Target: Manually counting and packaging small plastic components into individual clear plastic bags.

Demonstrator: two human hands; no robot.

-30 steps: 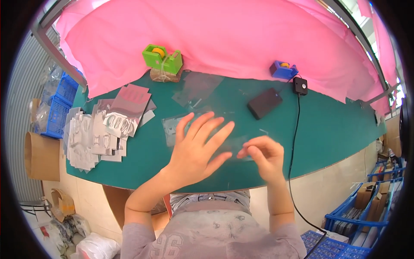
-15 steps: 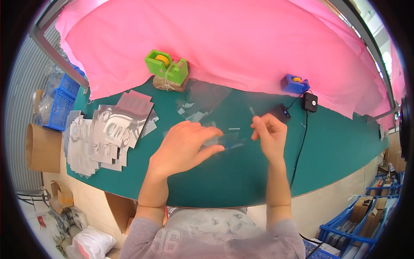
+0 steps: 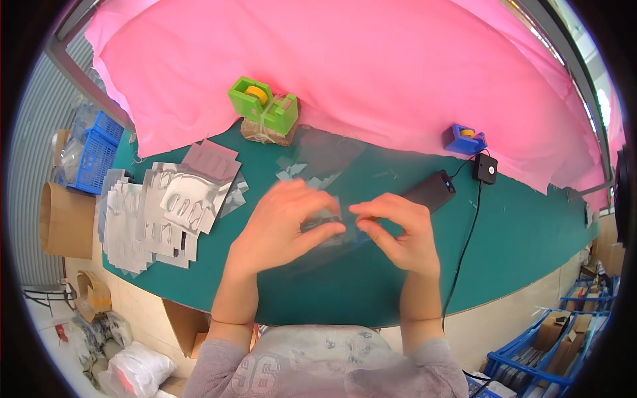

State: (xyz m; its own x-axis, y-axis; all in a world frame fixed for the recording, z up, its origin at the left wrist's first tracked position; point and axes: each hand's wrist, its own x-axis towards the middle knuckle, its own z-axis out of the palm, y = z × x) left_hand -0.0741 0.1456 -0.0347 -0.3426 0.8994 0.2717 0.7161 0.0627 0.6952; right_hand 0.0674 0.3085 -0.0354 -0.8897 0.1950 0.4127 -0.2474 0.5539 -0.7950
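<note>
Head view of a green work mat (image 3: pixel 517 245). A clear plastic bag (image 3: pixel 325 229) lies flat near the middle of the mat, between the two hands. The left hand (image 3: pixel 282 225) rests on its left part, fingers (image 3: pixel 318 233) extended and pressing down, thumb side toward the centre. The right hand (image 3: pixel 398 232) meets it from the right, thumb and forefinger pinched shut on the bag's edge just beside the left fingertips. The bag is thin, glossy and nearly see-through, so the mat's colour shows through it; its outline is faint and partly hidden under the hands. To the left lies a fanned stack of silver foil pouches (image 3: pixel 156 215), shiny and creased. Behind the hands stand a green tape dispenser (image 3: pixel 263 104) and a small blue tape dispenser (image 3: pixel 464 140) against a pink cloth (image 3: pixel 371 66). A flat black device (image 3: pixel 431 190) with a cable lies just right of the right hand
</note>
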